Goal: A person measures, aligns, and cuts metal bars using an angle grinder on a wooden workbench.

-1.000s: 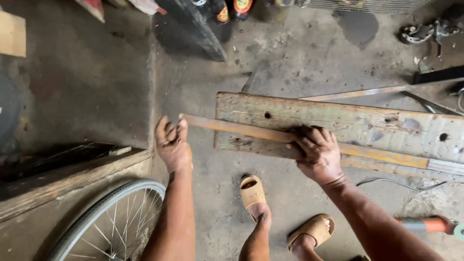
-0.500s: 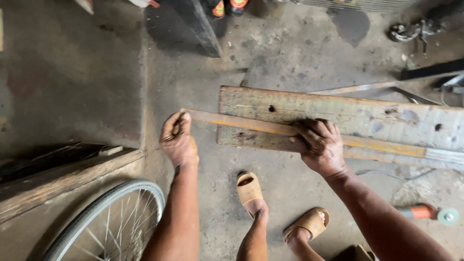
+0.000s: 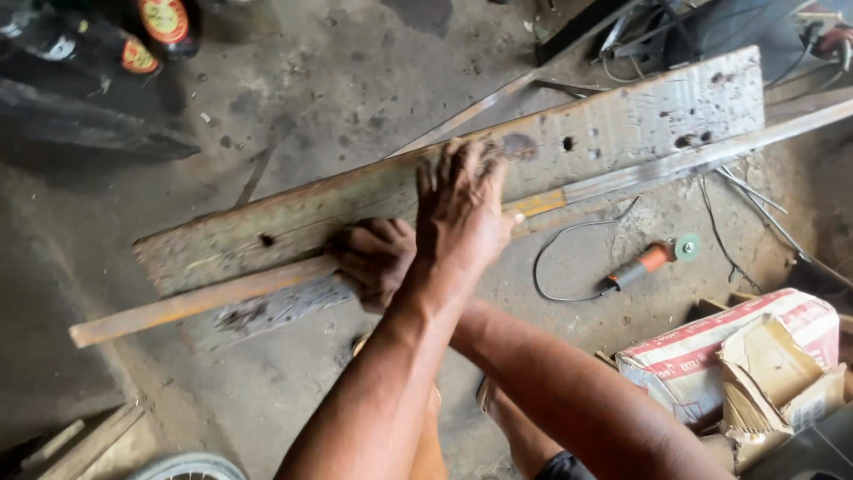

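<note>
A long worn plank [image 3: 622,124] with drilled holes lies slanted across the concrete floor. Along its near edge runs a long rusty metal bar [image 3: 178,307], its far part grey. My right hand [image 3: 373,258] is closed around the bar near the plank's middle. My left hand [image 3: 458,213] crosses over the right forearm and lies flat on the plank and bar, fingers spread, just right of the right hand. Both forearms come up from the bottom of the view, and a foot shows partly beneath them.
An orange angle grinder [image 3: 653,258] with a green disc and trailing cable lies on the floor right of my hands. A torn cardboard box [image 3: 737,356] stands at lower right. A bicycle wheel rim [image 3: 191,467] shows at the bottom left, bottles [image 3: 164,22] at top left, and cables and tools [image 3: 675,36] at top right.
My left hand left the bar's left end and crossed over to press flat beside the right hand. The view has swung, so the plank now slants upward to the right.
</note>
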